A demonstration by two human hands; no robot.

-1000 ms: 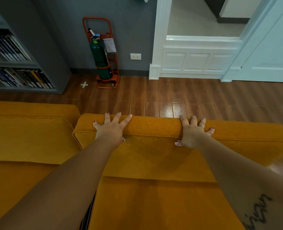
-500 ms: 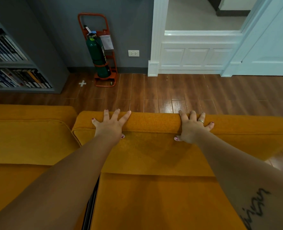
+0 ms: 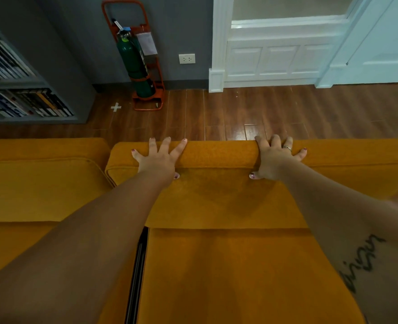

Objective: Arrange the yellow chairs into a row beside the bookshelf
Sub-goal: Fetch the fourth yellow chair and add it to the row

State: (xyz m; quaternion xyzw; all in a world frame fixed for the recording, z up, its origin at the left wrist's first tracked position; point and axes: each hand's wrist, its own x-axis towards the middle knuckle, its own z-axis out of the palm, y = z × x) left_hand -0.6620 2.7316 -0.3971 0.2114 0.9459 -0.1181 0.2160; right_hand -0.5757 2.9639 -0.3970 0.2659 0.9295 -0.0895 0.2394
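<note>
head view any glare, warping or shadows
Head view: glare patch on the glossy brown wooden floor; head view: wide-angle warping tilts the white door frame and grey bookshelf; head view: dim shadow below the left hand and right hand on the yellow fabric chair.

The floor (image 3: 286, 108) is laid in glossy reddish-brown wood planks and marked with a small white cross (image 3: 115, 107) near the foot of the grey bookshelf (image 3: 60, 66), whose shelves are packed with leaning books (image 3: 29, 104). The far wall (image 3: 76, 31) is painted dark grey, and a green cylinder (image 3: 132, 59) is held against it in an orange stand (image 3: 157, 90), just beside a white socket (image 3: 187, 58). To the right, a white panelled half-wall (image 3: 275, 59) is set within a white frame, and a pale door (image 3: 384, 47) is seen at the edge.
</note>
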